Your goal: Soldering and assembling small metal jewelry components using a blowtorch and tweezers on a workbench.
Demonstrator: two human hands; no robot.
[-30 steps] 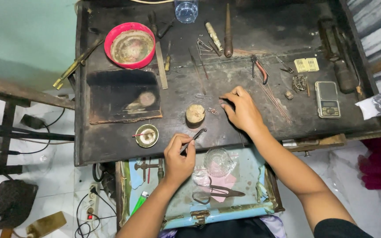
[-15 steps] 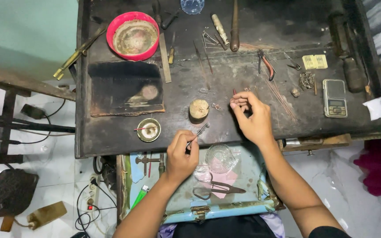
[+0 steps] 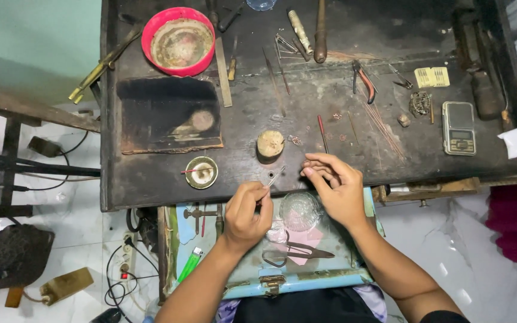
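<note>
Left hand (image 3: 248, 208) pinches tweezers (image 3: 274, 177) in a narrow grip, tips angled over the worktop (image 3: 330, 90); right hand (image 3: 335, 186) fingers curl together, contents indiscernible.

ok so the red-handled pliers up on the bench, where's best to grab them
Probably by the red handles of the pliers, coming from the near, body side: the handles splay toward the person while the dark metal nose points away, and the bench around them looks open enough for fingers.

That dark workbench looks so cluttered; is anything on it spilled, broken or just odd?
Nothing looks spilled or broken. The oddest sight is the flat block, scorched black with a pale worn patch. Tiny bits lie loose beside the small round block, near the left hand holding tweezers.
</note>
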